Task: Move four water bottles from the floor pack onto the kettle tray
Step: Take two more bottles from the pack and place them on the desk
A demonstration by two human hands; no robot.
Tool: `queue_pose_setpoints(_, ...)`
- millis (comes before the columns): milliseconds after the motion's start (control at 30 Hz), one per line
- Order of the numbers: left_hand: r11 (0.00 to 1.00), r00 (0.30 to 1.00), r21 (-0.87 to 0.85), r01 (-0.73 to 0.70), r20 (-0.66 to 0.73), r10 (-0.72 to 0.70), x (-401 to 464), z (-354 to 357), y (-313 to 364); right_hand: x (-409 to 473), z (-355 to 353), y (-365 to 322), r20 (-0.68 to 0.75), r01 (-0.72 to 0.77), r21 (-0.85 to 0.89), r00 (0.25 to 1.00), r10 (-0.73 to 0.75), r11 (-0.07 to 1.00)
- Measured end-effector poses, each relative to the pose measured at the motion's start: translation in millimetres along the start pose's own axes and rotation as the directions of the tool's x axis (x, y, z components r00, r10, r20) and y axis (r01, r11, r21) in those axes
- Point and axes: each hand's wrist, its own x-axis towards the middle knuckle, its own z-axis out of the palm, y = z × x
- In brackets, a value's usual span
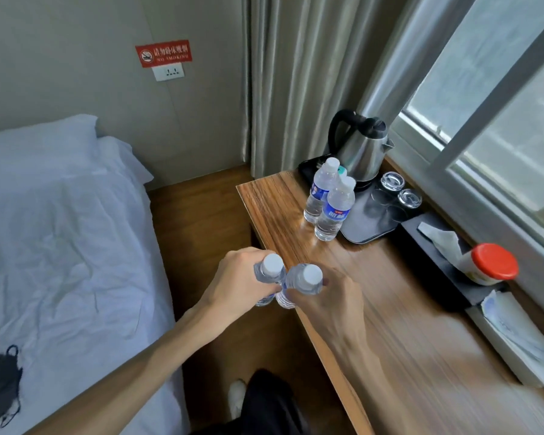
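My left hand (236, 282) grips a clear water bottle (269, 271) with a white cap. My right hand (333, 296) grips a second white-capped bottle (305, 279) right beside it; the two bottles touch above the desk's near-left edge. Farther along the desk two more blue-labelled bottles stand upright, the far bottle (321, 186) and the near bottle (335, 210), at the left edge of the black kettle tray (374, 224). A steel kettle (360, 146) with a black handle stands at the back of the tray. The floor pack is out of view.
Two upturned glasses (401, 189) rest on the tray's right side. A red-lidded jar (490, 265) and a tissue box (522, 334) sit along the window side of the wooden desk (405, 324). A white bed (60, 230) lies on the left, with a dark mask (0, 381) on it.
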Motion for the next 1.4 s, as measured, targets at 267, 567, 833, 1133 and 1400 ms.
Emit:
queue_pose_setpoints(267, 0.993, 0.977, -0.045, -0.112, 0.176, 0.118, 114.4, -7.0, -13.5, 85.9, 25.3, 0.5, -0.086, -0.266, 0.022, 0.96, 0.266, 0.964)
queue_pose_setpoints(567, 0.98, 0.933, -0.1, -0.172, 0.303, 0.194, 200.0, 5.7, -20.0, 133.1, 33.3, -3.8, -0.279, -0.341, 0.039, 0.899, 0.338, 0.939)
queue_pose_setpoints(833, 0.969, 0.876, -0.145, -0.198, 0.417, 0.241, 247.8, 16.7, -30.8, 154.2, 46.4, -11.8, -0.352, -0.456, 0.13, 0.809, 0.472, 0.88)
queue_pose_setpoints(1133, 0.933, 0.8, -0.191, -0.306, 0.479, 0.36, 286.9, 24.7, -38.3, 171.0, 62.5, -32.5, -0.467, -0.564, 0.21, 0.66, 0.589, 0.799)
queue_pose_setpoints(1400, 0.906, 0.77, -0.243, -0.346, 0.479, 0.422, 307.0, 27.7, -45.4, 185.2, 80.4, -40.6, -0.545, -0.613, 0.285, 0.529, 0.651, 0.737)
